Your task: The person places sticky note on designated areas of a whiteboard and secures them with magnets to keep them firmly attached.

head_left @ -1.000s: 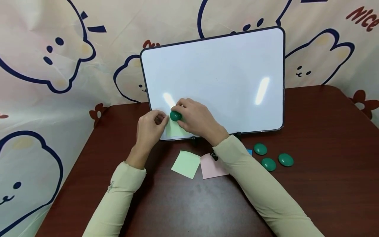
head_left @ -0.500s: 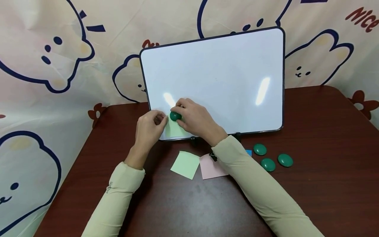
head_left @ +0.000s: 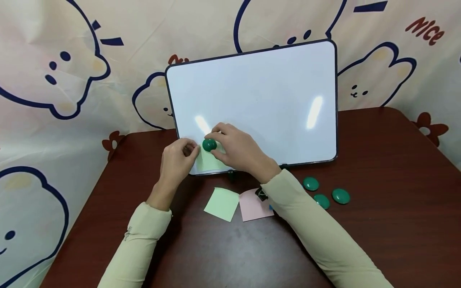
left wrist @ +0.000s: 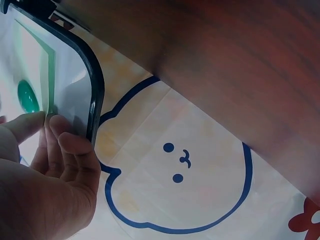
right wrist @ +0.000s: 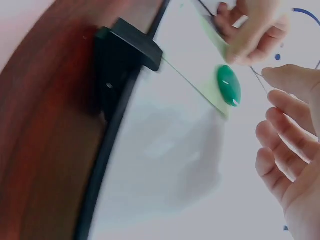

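Note:
Near the whiteboard's lower left corner, a pale green sticky note [head_left: 207, 163] lies against the board with a round green magnet [head_left: 209, 145] on its upper part. My left hand [head_left: 177, 158] pinches the note's edge between thumb and forefinger, as the left wrist view shows beside the magnet [left wrist: 27, 96]. My right hand [head_left: 239, 148] hovers at the magnet, thumb and forefinger spread. In the right wrist view its fingers [right wrist: 287, 105] stand apart from the magnet [right wrist: 229, 86] and hold nothing.
The whiteboard [head_left: 259, 96] leans upright on black clips [right wrist: 127, 50] at the table's back. In front lie another green note [head_left: 222, 204] and a pink note [head_left: 252, 208]. Several green magnets [head_left: 340, 196] rest right of the right sleeve, which hides part of a blue piece [head_left: 271, 207].
The right thumb and forefinger have spread away from the magnet, which stays on the note. The left hand keeps its pinch. The head view has shifted slightly.

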Motion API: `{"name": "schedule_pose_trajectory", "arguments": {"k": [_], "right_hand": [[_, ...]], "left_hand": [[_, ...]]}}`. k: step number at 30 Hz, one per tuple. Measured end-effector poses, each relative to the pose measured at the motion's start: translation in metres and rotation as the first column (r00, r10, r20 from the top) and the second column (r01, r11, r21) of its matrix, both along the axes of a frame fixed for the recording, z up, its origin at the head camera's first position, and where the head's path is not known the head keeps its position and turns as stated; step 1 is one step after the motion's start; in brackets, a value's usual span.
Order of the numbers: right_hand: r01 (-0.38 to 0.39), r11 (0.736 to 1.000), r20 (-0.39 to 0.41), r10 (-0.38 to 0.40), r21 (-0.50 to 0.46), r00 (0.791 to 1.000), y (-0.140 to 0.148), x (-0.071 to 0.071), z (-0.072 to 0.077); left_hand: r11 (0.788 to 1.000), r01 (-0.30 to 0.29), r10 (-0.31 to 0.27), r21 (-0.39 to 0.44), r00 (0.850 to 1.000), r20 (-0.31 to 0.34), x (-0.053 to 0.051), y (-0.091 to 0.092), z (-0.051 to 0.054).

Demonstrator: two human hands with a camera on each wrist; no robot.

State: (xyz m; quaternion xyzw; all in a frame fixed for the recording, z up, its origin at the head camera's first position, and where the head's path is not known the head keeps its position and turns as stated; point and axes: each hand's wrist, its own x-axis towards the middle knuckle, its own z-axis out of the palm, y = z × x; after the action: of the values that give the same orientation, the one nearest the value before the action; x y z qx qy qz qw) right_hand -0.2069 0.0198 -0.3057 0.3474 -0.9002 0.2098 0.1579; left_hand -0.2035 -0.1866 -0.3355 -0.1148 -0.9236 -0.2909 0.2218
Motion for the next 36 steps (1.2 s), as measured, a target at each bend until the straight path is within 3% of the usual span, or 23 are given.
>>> {"name": "schedule_pose_trajectory", "arguments": {"k": [9, 18, 32, 36], "right_hand": [[-0.016, 0.998, 0.002, 0.016, -0.064, 1.000, 0.026, 0.023, 0.009], [-0.023, 0.992, 0.001, 0.023, -0.124, 1.000, 0.063, 0.039, 0.005], [-0.001, 0.999, 0.035, 0.003, -0.049, 0.999, 0.104, 0.048, -0.012], [0.010, 0.999, 0.088, -0.006, -0.048, 0.996, 0.118, 0.051, -0.015]], "left_hand": [[1.000, 0.003, -0.003, 0.005, 1.000, 0.016, 0.000, -0.001, -0.001], [1.000, -0.005, 0.005, 0.003, 1.000, 0.021, 0.001, 0.000, 0.000], [1.000, -0.014, 0.013, 0.008, 0.999, 0.035, 0.002, 0.000, 0.001], [1.000, -0.013, 0.012, 0.014, 0.999, 0.036, 0.004, -0.001, 0.000]]}}
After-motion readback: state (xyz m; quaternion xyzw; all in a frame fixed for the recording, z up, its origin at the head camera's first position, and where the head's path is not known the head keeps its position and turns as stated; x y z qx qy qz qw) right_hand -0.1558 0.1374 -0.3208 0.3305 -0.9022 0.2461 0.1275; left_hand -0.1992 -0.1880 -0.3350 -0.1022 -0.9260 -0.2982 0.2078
